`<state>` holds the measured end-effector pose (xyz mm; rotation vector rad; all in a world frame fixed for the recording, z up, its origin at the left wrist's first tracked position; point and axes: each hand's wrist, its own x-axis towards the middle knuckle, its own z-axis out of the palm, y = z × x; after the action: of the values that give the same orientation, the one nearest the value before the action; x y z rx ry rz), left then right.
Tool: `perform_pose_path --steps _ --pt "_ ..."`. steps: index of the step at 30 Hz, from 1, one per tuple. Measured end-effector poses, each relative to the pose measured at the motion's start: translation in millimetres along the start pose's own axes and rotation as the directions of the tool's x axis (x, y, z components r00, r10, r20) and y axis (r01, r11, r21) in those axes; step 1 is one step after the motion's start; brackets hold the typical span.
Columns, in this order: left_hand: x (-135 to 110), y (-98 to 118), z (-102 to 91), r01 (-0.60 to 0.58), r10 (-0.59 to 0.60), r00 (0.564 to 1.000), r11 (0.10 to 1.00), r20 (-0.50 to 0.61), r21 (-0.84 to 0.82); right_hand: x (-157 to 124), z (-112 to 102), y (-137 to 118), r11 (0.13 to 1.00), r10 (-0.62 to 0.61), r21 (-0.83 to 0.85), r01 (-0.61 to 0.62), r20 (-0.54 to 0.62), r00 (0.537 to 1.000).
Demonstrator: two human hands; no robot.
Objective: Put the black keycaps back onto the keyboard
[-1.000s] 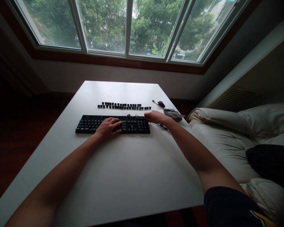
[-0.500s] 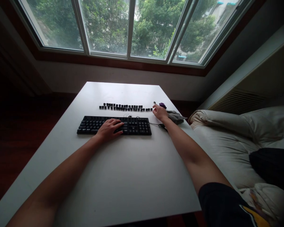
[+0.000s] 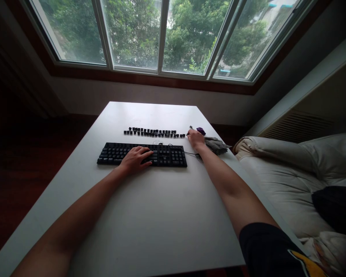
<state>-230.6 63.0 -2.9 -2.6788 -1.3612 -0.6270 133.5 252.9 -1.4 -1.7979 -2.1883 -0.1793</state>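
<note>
The black keyboard [image 3: 173, 157] lies on the white table with my left hand [image 3: 135, 158] resting across its middle, fingers spread over the keys. Behind it, small black keycaps [image 3: 150, 133] stand in two rows. At the right end of the nearer row is my right hand [image 3: 195, 139], its fingers bent and drawn together at a small dark keycap [image 3: 188, 134]. The grip itself is partly hidden by the hand. A grey cloth [image 3: 216, 145] lies just right of that hand, and a purple object [image 3: 201, 131] sits behind it.
A thin light-tipped item [image 3: 191, 127] shows just beyond my right hand. The keyboard's cable [image 3: 192, 154] runs right, under my wrist. The white table [image 3: 161, 215] has a pale sofa [image 3: 276, 181] to its right and a window [image 3: 161, 38] beyond its far end.
The whole view has shifted slightly. My right hand has turned and lowered a little at the end of the keycap row, while my left hand stays on the keyboard.
</note>
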Motion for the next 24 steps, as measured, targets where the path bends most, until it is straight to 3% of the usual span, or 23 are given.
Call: perform_pose_path --steps 3,5,8,10,15,24 --pt "-0.5 0.3 -0.8 -0.003 0.003 1.000 1.000 -0.002 -0.011 -4.9 -13.5 -3.6 0.993 -0.054 0.098 0.058 -0.046 0.998" --pt "-0.6 0.3 -1.3 -0.004 0.004 1.000 1.000 0.000 -0.013 -13.0 -22.4 -6.7 0.962 -0.163 0.215 0.169 -0.048 0.986" --pt "-0.6 0.5 -1.8 -0.003 0.003 1.000 1.000 0.006 -0.006 -33.3 -32.8 -12.1 0.852 -0.371 0.399 0.338 0.005 0.929" --pt "-0.5 0.9 -2.1 -0.004 0.004 1.000 1.000 0.011 -0.002 -48.4 -37.8 -15.6 0.804 -0.449 0.462 0.375 0.057 0.892" --pt "-0.4 1.6 -1.8 -0.009 0.009 1.000 1.000 0.004 -0.009 -69.8 -48.1 -23.4 0.827 -0.436 0.446 0.342 0.126 0.891" --pt "-0.2 1.6 -1.6 -0.009 0.009 1.000 1.000 0.002 -0.016 -72.0 -56.7 -37.7 0.866 -0.474 0.269 0.422 0.169 0.864"
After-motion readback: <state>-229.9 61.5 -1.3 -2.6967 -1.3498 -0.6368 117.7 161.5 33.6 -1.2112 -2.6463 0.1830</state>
